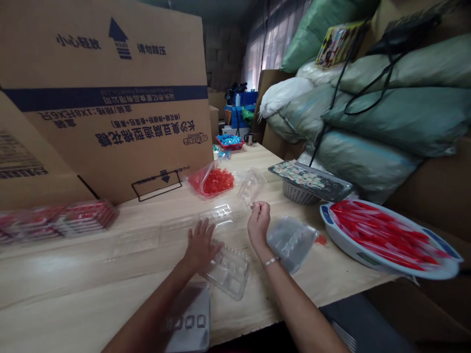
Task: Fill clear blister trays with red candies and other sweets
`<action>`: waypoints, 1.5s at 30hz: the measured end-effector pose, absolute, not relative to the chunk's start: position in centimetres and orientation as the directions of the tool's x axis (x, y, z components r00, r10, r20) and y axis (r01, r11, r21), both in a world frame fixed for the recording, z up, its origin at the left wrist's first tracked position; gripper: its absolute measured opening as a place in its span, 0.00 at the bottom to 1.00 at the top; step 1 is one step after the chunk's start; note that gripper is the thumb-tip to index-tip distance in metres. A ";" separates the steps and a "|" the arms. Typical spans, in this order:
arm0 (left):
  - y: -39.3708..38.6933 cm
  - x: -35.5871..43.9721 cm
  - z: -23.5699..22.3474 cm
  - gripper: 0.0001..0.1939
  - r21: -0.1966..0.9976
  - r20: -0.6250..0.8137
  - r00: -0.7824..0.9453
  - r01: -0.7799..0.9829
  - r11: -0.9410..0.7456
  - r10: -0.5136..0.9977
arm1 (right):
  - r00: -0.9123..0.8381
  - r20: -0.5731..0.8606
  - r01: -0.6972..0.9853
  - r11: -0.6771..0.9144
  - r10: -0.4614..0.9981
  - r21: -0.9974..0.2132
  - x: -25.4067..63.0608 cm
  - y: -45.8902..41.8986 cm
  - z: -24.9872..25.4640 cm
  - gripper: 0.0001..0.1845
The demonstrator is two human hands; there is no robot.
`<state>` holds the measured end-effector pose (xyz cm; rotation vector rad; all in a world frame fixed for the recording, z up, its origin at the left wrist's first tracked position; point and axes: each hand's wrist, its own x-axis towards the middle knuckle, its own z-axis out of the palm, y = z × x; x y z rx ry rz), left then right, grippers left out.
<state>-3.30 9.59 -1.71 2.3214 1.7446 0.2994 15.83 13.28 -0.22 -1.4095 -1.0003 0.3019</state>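
Resting spread left hand [201, 245] on clear plastic blister tray [227, 271], right hand [258, 221] curled, can't tell if pinching anything

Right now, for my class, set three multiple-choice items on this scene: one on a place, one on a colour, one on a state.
1. Where is the left hand?
A. On the basket
B. On a clear tray
C. On the box

2. What colour are the pieces in the bag at the far side of the hands?
A. Blue
B. Green
C. Red

3. How is the right hand posed?
A. Fingers curled
B. Spread flat
C. Gripping the box

Answers:
1. B: the hand lies over the tray's edge.
2. C: the pieces show red through the bag.
3. A: the fingers curl inward beside a clear sleeve.
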 end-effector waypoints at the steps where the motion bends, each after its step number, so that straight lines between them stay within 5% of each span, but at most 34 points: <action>1: 10.4 -3.2 -1.7 0.26 0.267 0.006 0.260 0.930 -0.252 0.966 | 0.626 0.348 0.338 0.160 0.697 -0.927 15.7 14.9 -0.9 0.13; 7: 11.0 -5.8 -2.2 0.28 0.254 0.039 0.291 0.922 -0.292 0.956 | 0.652 0.161 0.243 -0.003 0.741 -0.970 15.8 18.4 -4.3 0.14; 11: 8.1 -7.4 -2.7 0.37 0.453 0.057 0.607 0.692 -0.562 0.793 | 0.559 0.145 0.302 -0.038 0.816 -0.952 16.1 13.8 -5.0 0.12; 14: 6.7 -7.3 -2.8 0.35 0.598 0.044 0.656 0.587 -0.546 0.754 | 0.294 0.200 0.434 0.057 0.935 -0.899 15.2 7.8 -4.4 0.12; 16: 6.6 -7.1 -2.8 0.30 0.651 0.058 0.644 0.554 -0.518 0.762 | -0.180 0.221 0.587 0.285 0.959 -0.758 14.2 4.2 -3.7 0.11; 18: 6.9 -7.2 -3.1 0.27 0.699 0.064 0.642 0.518 -0.493 0.764 | -0.434 0.143 0.649 0.419 0.889 -0.636 13.4 2.2 -2.9 0.14; 27: 8.0 -9.0 -5.0 0.35 0.796 0.075 0.694 0.391 -0.462 0.716 | -0.679 0.015 0.654 0.614 0.734 -0.441 14.2 3.7 -1.0 0.05; 33: 7.7 -9.1 -5.1 0.40 0.778 0.043 0.688 0.432 -0.457 0.724 | -0.695 0.013 0.719 0.695 0.719 -0.007 11.4 1.0 -2.4 0.09; 45: 6.5 -8.1 -3.6 0.53 0.776 0.066 0.575 0.484 -0.404 0.815 | -0.630 0.176 0.677 0.646 0.756 -0.352 14.1 1.9 -0.6 0.06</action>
